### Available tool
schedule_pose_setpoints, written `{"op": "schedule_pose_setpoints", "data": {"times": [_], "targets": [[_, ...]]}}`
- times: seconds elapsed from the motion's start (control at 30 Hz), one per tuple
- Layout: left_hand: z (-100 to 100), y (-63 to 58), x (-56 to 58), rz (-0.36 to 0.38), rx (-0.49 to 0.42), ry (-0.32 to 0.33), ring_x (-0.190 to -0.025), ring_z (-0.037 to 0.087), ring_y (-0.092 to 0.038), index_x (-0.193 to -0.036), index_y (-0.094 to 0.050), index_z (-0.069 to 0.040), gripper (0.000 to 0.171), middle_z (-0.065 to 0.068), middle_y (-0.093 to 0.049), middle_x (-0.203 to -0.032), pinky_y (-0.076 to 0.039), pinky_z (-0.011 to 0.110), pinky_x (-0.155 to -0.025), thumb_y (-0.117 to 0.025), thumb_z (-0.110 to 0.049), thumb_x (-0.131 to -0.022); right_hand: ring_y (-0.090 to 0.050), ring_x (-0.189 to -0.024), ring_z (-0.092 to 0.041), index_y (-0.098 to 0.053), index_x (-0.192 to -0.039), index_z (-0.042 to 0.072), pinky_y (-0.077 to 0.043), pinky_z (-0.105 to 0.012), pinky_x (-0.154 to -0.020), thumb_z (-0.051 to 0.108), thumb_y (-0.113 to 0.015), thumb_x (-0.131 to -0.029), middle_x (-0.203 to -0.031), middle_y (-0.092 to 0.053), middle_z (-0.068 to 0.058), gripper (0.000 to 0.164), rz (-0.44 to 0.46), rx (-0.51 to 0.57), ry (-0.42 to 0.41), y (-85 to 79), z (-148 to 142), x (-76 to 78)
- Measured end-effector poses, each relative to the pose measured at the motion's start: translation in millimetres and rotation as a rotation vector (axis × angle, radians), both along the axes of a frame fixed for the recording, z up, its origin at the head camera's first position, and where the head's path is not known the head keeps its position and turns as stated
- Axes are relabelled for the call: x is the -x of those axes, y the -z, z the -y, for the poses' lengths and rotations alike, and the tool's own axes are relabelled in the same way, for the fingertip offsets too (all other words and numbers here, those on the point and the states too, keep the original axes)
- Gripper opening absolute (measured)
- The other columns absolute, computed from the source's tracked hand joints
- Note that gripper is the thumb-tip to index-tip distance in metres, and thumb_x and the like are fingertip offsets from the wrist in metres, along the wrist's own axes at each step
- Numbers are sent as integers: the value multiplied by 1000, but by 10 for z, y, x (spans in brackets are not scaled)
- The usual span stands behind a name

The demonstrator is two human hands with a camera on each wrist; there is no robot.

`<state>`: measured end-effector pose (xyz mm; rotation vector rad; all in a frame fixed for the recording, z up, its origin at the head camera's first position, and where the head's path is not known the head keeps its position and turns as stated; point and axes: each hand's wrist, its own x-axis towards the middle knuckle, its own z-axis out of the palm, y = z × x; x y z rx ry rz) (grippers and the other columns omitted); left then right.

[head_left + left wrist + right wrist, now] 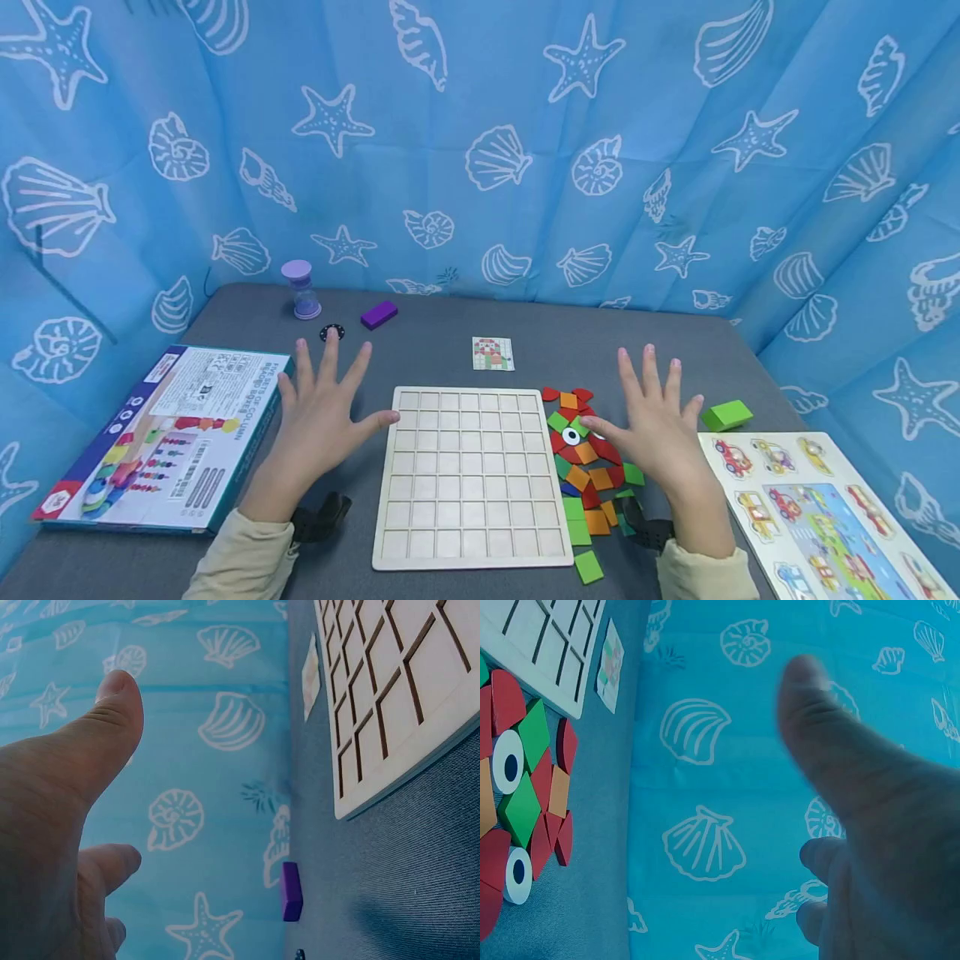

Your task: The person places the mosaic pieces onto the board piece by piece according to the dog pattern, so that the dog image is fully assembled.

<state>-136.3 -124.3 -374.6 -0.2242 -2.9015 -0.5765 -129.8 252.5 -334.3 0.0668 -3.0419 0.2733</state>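
Both hands hover with fingers spread and nothing in them. My left hand (324, 429) is at the left of a pale wooden grid board (382, 508), its thumb overlapping the board's upper left edge in the head view. On the other side, my right hand (656, 429) hangs over a pile of coloured wooden pieces, partly hiding them. Among these are orange squares (597, 522), green squares (588, 567), red pieces (508, 701) and white discs with dark centres (508, 761). The board's square cells hold no pieces. Behind it lies a small picture card (492, 353).
A boxed toy (161, 437) lies at the left. A purple sand timer (302, 289), a purple block (378, 315) and a black disc (332, 332) stand toward the back left. At the right are a green block (727, 415) and a vehicle puzzle board (825, 446). A blue curtain (450, 192) closes the back.
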Motion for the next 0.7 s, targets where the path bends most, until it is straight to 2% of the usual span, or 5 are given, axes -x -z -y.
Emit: {"op": "schedule_pose_setpoints", "data": {"times": [0.2,0.43,0.57,0.63,0.7], "targets": [[14,-22,-9,-10,6,3,-126,33,30,-144,-11,-25,98,6,19,-147,2,70,-94,-40,-78,-67,20,-128,-45,-1,-144,18,6,-75,-86,74,-47,-68,-147,8,-20,106,2,-8,-12,-39,-24,-23],[38,-57,-19,5,-7,21,-127,31,30,-144,-13,-23,98,11,13,-148,4,69,-95,-41,-77,-67,18,-127,-47,-5,-145,18,5,-74,-87,66,-55,-70,-147,5,-21,102,55,32,-21,-89,-84,-48],[62,-53,-22,28,4,65,-129,33,25,-143,-18,-19,97,13,5,-149,0,69,-95,-49,-72,-68,8,-129,-48,-16,-144,14,0,-73,-90,56,-60,-73,-147,-5,-21,93,87,77,-40,-67,-108,7],[68,-31,-21,45,35,86,-131,37,19,-143,-21,-18,96,13,0,-149,-4,69,-95,-57,-66,-68,0,-130,-47,-23,-142,13,-4,-71,-92,48,-64,-75,-146,-12,-21,86,90,94,-70,-26,-102,84],[66,10,-27,66,71,108,-132,41,10,-142,-25,-16,96,13,-7,-149,-8,69,-95,-65,-58,-65,-13,-130,-43,-30,-139,11,-13,-67,-96,37,-66,-76,-144,-22,-20,77,87,105,-119,39,-75,197]]}}
